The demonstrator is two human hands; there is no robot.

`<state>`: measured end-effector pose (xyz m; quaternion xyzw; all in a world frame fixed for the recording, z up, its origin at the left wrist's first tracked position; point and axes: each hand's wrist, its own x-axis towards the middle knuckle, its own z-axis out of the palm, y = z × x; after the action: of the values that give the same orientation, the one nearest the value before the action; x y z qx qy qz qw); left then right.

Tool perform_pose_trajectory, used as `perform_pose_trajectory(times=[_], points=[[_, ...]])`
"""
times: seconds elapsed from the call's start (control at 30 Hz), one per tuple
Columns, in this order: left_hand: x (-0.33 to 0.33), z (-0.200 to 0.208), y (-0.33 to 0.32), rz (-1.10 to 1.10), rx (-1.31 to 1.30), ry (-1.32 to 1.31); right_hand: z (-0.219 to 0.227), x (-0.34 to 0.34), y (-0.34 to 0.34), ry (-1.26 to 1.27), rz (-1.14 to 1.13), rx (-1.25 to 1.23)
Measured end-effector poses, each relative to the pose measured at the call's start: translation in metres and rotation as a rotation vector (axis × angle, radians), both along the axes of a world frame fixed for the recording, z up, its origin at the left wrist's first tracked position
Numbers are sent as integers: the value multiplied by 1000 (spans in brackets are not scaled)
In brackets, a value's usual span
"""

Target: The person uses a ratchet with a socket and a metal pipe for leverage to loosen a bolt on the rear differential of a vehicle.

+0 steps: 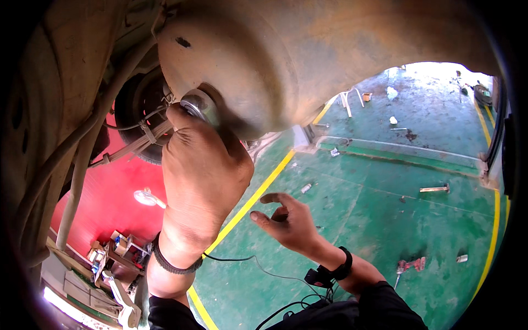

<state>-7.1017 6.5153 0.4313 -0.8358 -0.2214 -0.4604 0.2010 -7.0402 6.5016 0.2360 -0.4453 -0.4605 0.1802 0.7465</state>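
My left hand (206, 165) reaches up under a vehicle, its back toward me. It is closed around a short silver cylindrical part (200, 105) with a rounded metal rim. The part sits against a dark opening in the brownish, dirty body panel (247, 60). Most of my left fingertips are hidden behind the hand and the part. Lower and to the right, my right hand (289, 220) hangs in mid-air with nothing in it. Its thumb and index finger are apart, while the other fingers curl inward.
A tyre (140, 118), cables and a thick pipe (82, 132) lie left of my left hand. On the green floor (341, 236) are a red power tool (411, 265) and a hammer-like tool (434, 189). A cluttered workbench (118, 258) stands at lower left.
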Motion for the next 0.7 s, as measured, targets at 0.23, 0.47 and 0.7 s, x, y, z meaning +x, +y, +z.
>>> perform_pose_trajectory(times=[0.23, 0.47, 0.7], points=[[-7, 2, 9, -133, -61, 117, 16, 8, 2, -118, -40, -2], [-4, -1, -1, -90, -141, 48, 41, 12, 14, -70, -51, 86], [-6, 6, 9, -190, 33, 184, 64, 17, 31, -128, -105, 159]])
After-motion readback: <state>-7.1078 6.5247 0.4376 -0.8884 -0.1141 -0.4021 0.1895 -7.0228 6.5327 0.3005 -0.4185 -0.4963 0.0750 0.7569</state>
